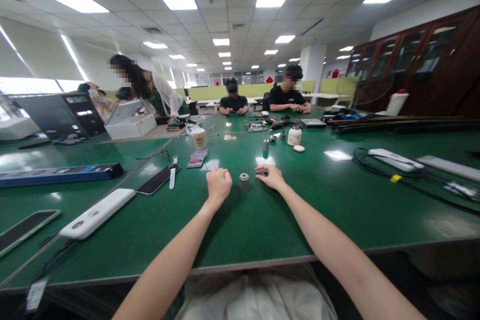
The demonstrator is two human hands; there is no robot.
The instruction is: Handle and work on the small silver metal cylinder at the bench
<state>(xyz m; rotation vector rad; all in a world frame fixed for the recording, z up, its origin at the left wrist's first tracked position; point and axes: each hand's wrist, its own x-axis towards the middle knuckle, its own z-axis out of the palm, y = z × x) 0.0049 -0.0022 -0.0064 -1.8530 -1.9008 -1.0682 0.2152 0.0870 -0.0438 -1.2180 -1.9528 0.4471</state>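
Observation:
A small metal cylinder (pixel 244 183) with a ring-shaped top stands upright on the green table, between my two hands. To its left, my left hand (pixel 219 183) is closed in a fist; the fingers hide whatever may be inside. My right hand (pixel 271 177) is just right of the cylinder, fingers loosely curved and apart, not touching it. Beyond my right hand, a second metal cylinder (pixel 266 148) stands upright. Farther back are a small dark metal part (pixel 272 138), a white patterned jar (pixel 294 135) and a pinkish round lid (pixel 299 148).
Left lie a stack of cards (pixel 197 158), a cup (pixel 199 137), a white watch (pixel 172 176), a dark phone (pixel 159 180) and a white power strip (pixel 98 213). Another power strip (pixel 396 159) with cables is at right. Several people work across the green table (pixel 330 210).

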